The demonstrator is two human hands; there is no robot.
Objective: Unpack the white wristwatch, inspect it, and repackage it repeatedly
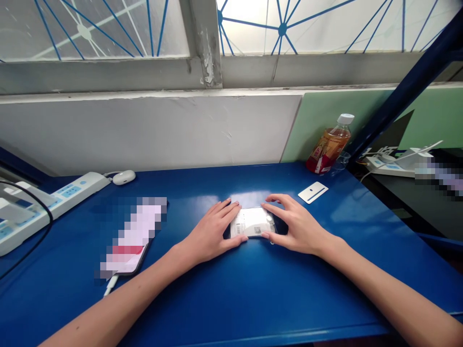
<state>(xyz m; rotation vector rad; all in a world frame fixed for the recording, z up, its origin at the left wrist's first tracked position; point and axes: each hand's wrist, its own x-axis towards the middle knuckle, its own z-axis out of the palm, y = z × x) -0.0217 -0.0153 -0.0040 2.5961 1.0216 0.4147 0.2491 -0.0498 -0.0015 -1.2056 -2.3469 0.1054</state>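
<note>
A small flat packet [249,221] with a white printed label and a clear, shiny wrap lies on the blue desk. My left hand [217,226] holds its left edge, fingers on the far side and thumb on the near side. On the right, my right hand [298,222] grips the packet's other end, with the index finger at the far corner and the thumb at the near one. Fingers cover parts of both ends. Just beyond my right hand lies a white card [313,192] with a dark stripe.
A phone [133,236] with a blurred screen and a white cable lies left of my left arm. Farther left are a power strip [85,187] and a white earbud case [124,177]. A tea-coloured drink bottle [328,147] leans at the back right, near a blue metal post [401,96].
</note>
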